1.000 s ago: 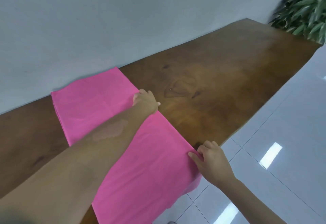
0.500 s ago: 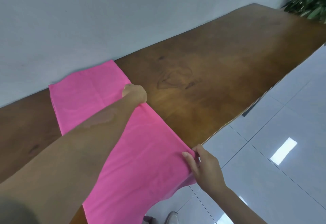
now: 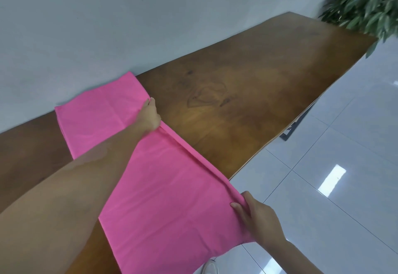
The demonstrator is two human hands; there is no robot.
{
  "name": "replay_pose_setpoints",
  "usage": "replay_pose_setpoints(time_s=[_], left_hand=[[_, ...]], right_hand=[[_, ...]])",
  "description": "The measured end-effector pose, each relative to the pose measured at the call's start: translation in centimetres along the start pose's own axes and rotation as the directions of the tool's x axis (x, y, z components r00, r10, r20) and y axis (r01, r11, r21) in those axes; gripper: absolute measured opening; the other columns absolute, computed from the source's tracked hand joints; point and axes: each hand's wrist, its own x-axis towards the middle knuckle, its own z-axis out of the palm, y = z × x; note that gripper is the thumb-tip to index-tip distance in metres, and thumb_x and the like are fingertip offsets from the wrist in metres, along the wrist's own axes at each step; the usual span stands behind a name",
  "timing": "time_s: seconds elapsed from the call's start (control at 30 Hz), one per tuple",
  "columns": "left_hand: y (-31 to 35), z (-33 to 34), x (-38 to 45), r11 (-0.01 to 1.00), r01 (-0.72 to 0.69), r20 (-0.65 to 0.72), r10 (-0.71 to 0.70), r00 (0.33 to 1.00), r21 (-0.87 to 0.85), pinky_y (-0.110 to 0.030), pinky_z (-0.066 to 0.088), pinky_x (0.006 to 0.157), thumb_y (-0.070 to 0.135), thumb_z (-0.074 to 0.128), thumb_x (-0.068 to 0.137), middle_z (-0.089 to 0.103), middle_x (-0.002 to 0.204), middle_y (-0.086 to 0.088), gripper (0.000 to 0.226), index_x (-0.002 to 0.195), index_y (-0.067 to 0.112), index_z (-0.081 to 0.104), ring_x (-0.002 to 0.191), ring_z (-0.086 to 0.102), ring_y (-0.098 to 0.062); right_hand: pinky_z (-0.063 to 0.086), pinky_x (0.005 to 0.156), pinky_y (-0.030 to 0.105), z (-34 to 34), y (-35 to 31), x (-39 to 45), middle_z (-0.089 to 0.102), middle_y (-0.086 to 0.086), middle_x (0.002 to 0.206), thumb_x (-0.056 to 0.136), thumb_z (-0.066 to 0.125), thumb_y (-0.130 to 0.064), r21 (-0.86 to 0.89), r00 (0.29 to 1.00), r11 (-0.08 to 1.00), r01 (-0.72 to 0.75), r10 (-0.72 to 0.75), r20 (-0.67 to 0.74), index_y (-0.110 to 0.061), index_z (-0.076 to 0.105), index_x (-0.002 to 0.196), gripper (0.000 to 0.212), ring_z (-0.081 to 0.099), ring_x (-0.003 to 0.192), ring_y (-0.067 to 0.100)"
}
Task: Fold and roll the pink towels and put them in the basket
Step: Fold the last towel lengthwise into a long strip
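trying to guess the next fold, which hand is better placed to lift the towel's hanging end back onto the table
Right. The right hand already pinches the pink towel at the end overhanging the table edge; the left hand grips its long edge farther up the table.

I'm indoors, in what looks like an office or lobby, though I can't tell which. A long wooden counter (image 3: 247,92) runs along a plain pale wall (image 3: 129,15). Glossy light floor tiles (image 3: 344,166) reflect ceiling lights, and a leafy green plant (image 3: 366,0) stands at the counter's far end.
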Motion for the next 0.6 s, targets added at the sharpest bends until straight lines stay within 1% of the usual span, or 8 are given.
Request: replay_pose_setpoints(time_s=[0.1, 0.2, 0.27, 0.33, 0.43, 0.5, 0.57, 0.6], left_hand=[[-1.1, -0.8, -1.2, 0.996, -0.047, -0.012, 0.046, 0.999, -0.07, -0.027, 0.011, 0.122, -0.005, 0.042, 0.096, 0.008, 0.166, -0.015, 0.069, 0.157, -0.002, 0.009, 0.154, 0.009, -0.023], [-2.1, -2.4, -2.2, 0.988, -0.081, -0.028, 0.078, 0.997, -0.134, -0.031, 0.016, 0.122, -0.01, 0.045, 0.092, 0.012, 0.166, -0.016, 0.073, 0.157, -0.002, 0.012, 0.152, 0.018, -0.027], [-3.1, -3.7, -2.8, 0.974, -0.102, -0.032, 0.098, 0.995, -0.203, -0.043, 0.031, 0.118, -0.013, 0.044, 0.089, 0.015, 0.165, -0.016, 0.075, 0.157, -0.001, 0.014, 0.144, 0.035, -0.036], [-4.3, -5.1, -3.5, 0.962, -0.103, -0.044, 0.095, 0.995, -0.253, -0.049, 0.041, 0.11, -0.015, 0.043, 0.088, 0.019, 0.164, -0.015, 0.077, 0.158, 0.002, 0.015, 0.135, 0.046, -0.042], [-5.9, -6.9, -5.5, 0.94, -0.096, -0.08, 0.074, 0.994, -0.328, -0.038, 0.048, 0.099, -0.015, 0.041, 0.09, 0.026, 0.162, -0.014, 0.076, 0.158, 0.006, 0.016, 0.131, 0.051, -0.038], [-7.5, -8.2, -6.8, 0.928, -0.121, -0.105, 0.089, 0.99, -0.351, -0.032, 0.041, 0.106, -0.015, 0.041, 0.091, 0.021, 0.164, -0.011, 0.075, 0.158, 0.005, 0.016, 0.139, 0.042, -0.03], [-9.6, -9.4, -7.7, 0.907, -0.163, -0.127, 0.123, 0.984, -0.389, -0.039, 0.046, 0.103, -0.014, 0.042, 0.089, 0.022, 0.164, -0.008, 0.078, 0.159, 0.008, 0.017, 0.136, 0.046, -0.033], [-10.8, -9.8, -8.1, 0.902, -0.179, -0.135, 0.136, 0.981, -0.393, -0.044, 0.048, 0.102, -0.015, 0.043, 0.087, 0.023, 0.164, -0.008, 0.08, 0.159, 0.01, 0.017, 0.134, 0.048, -0.036]], right_hand=[[0.038, 0.056, 0.022, -1.1, -0.9, -1.2, 0.058, -0.014, 0.072, 0.096, 0.041, -0.063, -0.029, 0.998, 0.999, -0.018, 0.017, -0.054, -0.033, 0.049, 0.099, 0.031, 0.055, 0.063, 0.009], [0.045, 0.06, 0.029, -2.2, -2.3, -2.6, 0.064, -0.012, 0.08, 0.098, 0.051, -0.051, -0.102, 0.987, 0.995, 0.013, -0.03, -0.16, -0.029, 0.058, 0.104, 0.024, 0.059, 0.064, 0.015], [0.048, 0.056, 0.033, -2.7, -3.4, -3.6, 0.064, -0.01, 0.08, 0.097, 0.051, -0.049, -0.159, 0.972, 0.986, 0.042, -0.077, -0.222, -0.026, 0.06, 0.1, 0.025, 0.059, 0.059, 0.018], [0.046, 0.046, 0.032, -3.2, -4.4, -4.8, 0.062, -0.01, 0.075, 0.097, 0.045, -0.051, -0.236, 0.935, 0.968, 0.087, -0.161, -0.316, -0.026, 0.059, 0.093, 0.029, 0.055, 0.049, 0.017], [0.045, 0.039, 0.03, -4.0, -6.5, -7.1, 0.059, -0.01, 0.075, 0.096, 0.041, -0.052, -0.318, 0.88, 0.942, 0.11, -0.241, -0.408, -0.025, 0.058, 0.089, 0.032, 0.052, 0.043, 0.017], [0.045, 0.037, 0.032, -4.3, -8.4, -8.8, 0.057, -0.009, 0.076, 0.098, 0.04, -0.05, -0.359, 0.856, 0.928, 0.1, -0.264, -0.445, -0.024, 0.06, 0.088, 0.034, 0.052, 0.044, 0.019], [0.044, 0.036, 0.032, -4.3, -10.5, -10.5, 0.055, -0.007, 0.075, 0.099, 0.044, -0.043, -0.424, 0.841, 0.901, 0.086, -0.294, -0.455, -0.022, 0.062, 0.088, 0.03, 0.051, 0.045, 0.021], [0.043, 0.036, 0.031, -4.2, -11.6, -11.5, 0.054, -0.006, 0.074, 0.098, 0.051, -0.037, -0.461, 0.837, 0.884, 0.074, -0.306, -0.453, -0.022, 0.064, 0.088, 0.022, 0.051, 0.046, 0.022]])
